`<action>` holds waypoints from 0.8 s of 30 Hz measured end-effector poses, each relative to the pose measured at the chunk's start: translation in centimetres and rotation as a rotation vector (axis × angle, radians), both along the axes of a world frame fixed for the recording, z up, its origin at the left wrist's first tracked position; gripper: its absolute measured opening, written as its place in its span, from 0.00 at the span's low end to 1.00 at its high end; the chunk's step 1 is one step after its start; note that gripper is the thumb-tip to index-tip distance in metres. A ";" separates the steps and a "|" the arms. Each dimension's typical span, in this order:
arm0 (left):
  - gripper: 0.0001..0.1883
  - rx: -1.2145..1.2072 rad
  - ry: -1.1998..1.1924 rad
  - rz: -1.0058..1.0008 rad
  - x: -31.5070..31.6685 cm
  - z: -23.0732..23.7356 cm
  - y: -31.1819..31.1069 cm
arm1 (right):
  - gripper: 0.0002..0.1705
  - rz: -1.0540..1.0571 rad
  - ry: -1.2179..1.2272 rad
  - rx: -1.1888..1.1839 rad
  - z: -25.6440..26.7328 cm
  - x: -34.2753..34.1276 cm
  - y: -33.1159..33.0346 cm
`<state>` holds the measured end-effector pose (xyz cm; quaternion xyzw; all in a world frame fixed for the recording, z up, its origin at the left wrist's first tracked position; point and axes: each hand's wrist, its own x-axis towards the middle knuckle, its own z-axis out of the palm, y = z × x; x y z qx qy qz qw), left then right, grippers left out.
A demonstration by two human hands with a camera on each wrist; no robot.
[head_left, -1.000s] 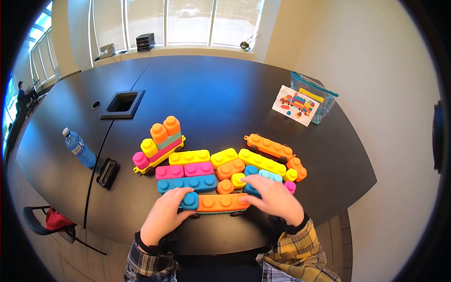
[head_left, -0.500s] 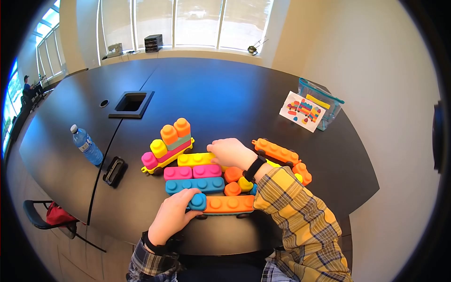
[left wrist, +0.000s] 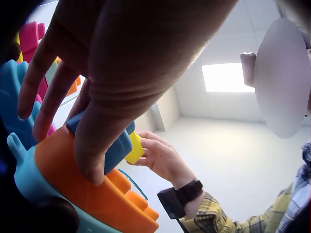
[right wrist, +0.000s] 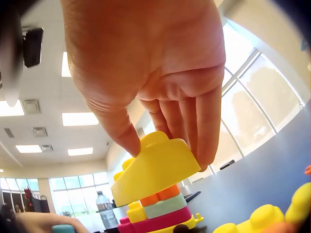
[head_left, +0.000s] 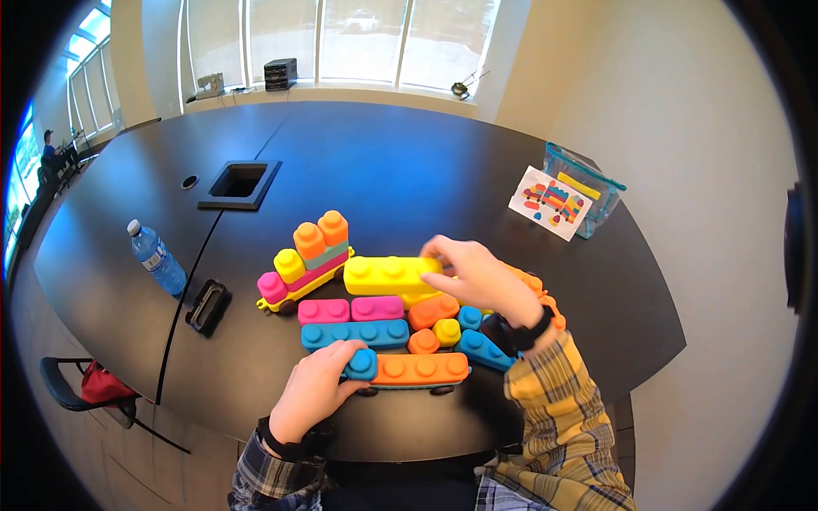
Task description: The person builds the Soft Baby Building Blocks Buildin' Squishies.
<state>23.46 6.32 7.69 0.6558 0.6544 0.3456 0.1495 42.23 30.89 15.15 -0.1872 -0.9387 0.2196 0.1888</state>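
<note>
My right hand pinches the right end of a long yellow building block, thumb on the near side and fingers on the far side. In the right wrist view that yellow block is raised above the table. My left hand grips a small blue block at the left end of a toy wagon. Beside it a long orange block sits on the same light-blue wheeled base. The left thumb presses across the blue block onto the orange one.
Behind the wagon lie a long blue block, pink blocks and several small ones. A stacked toy train car stands back left; a water bottle and black case are further left. A picture card leans on a clear bag.
My right hand has left the wagon's right end, reached to the back row, taken the long yellow block and lifted it, moving it rightward. My left hand keeps its hold.
</note>
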 end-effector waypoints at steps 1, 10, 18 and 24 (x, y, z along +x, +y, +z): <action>0.29 -0.001 -0.006 -0.001 0.1 0.1 0.0 | 0.16 -0.015 0.057 -0.091 0.0 1.5 -0.7; 0.30 0.013 0.062 -0.001 0.3 -0.3 0.1 | 0.19 -0.098 0.070 -0.298 -3.1 9.4 -7.1; 0.30 0.011 0.096 0.019 0.5 -0.1 0.1 | 0.21 -0.014 0.050 -0.218 -4.6 9.8 -7.8; 0.30 0.002 0.099 0.028 0.5 -0.3 0.1 | 0.28 0.101 -0.028 -0.271 -4.8 9.7 -7.3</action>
